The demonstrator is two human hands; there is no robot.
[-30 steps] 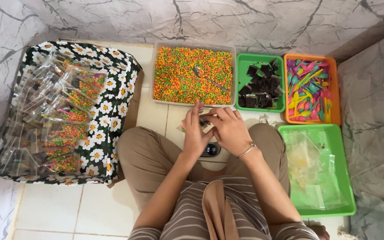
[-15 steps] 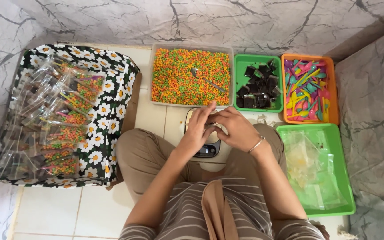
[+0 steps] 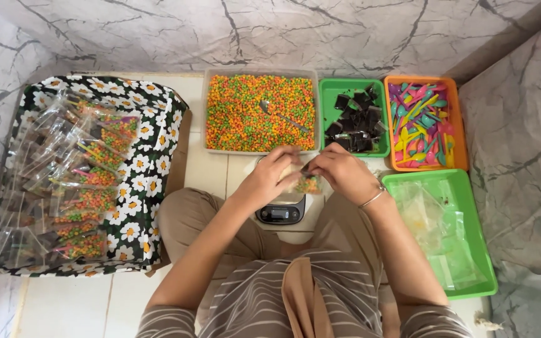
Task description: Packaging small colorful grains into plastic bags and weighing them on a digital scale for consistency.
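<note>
On the far left a daisy-print cloth (image 3: 151, 134) carries a heap of filled clear packets (image 3: 64, 181), each showing coloured beads and a spoon. Next comes a clear tub (image 3: 211, 112) full of orange and green beads (image 3: 245, 119), with 1 metal spoon (image 3: 283, 116) lying in them.

In front of it, the left hand (image 3: 267, 181) and right hand (image 3: 342, 172) meet over a small scale (image 3: 281, 213). Both sets of fingers are closed in a pinch on the top of 1 small bag (image 3: 308, 183), partly filled with beads and held just above the scale. The bag looks light, soft and slippery, likely to sag and spill if tipped, so the top edge seems the best place to grip.

Further right, a green tray (image 3: 327, 100) holds dark pieces (image 3: 358, 122), an orange tray (image 3: 459, 144) holds coloured plastic spoons (image 3: 421, 122), and a larger green tray (image 3: 477, 250) below holds empty clear bags (image 3: 427, 219).
</note>
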